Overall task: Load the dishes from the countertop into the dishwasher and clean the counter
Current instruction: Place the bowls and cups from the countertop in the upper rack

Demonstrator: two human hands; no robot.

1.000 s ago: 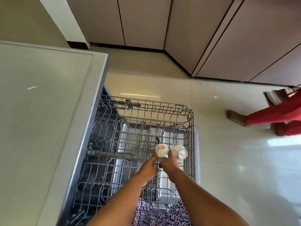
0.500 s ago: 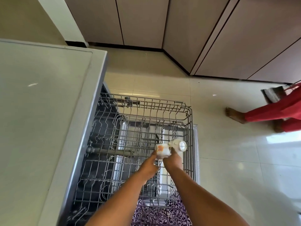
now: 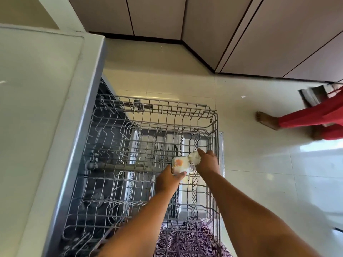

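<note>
- Head view shows us the pale floor (image 3: 259,182) filling the right half of the frame, a wide bare stretch of tiles running up to the dark plinth under the brown cabinets (image 3: 204,25) along the top.
- We see the countertop (image 3: 37,127) taking the whole left side, its grey front edge slanting from upper centre down to the lower left; the open dishwasher (image 3: 109,112) sits directly beneath that edge.
- We see the wire rack (image 3: 130,145) pulled out across the middle of the frame, its right rim standing just beside the bare floor and its far rim well short of the cabinets; a second rack shows through the wires below.
- Our patterned garment (image 3: 185,238) shows at the bottom centre, behind the rack's near wires.
- A second person's red trouser legs (image 3: 315,115) and bare foot stand at the right edge, well apart from the rack.
- Our right hand (image 3: 207,162) is near the rack's right rim, fingers curled round a white cup (image 3: 194,157), which is tilted.
- Our left hand (image 3: 167,180) pinches a white cup with an orange motif (image 3: 179,165), thumb against its lower side; the two cups touch, over the rack's right portion. Whether either rests on the wires we cannot tell.
</note>
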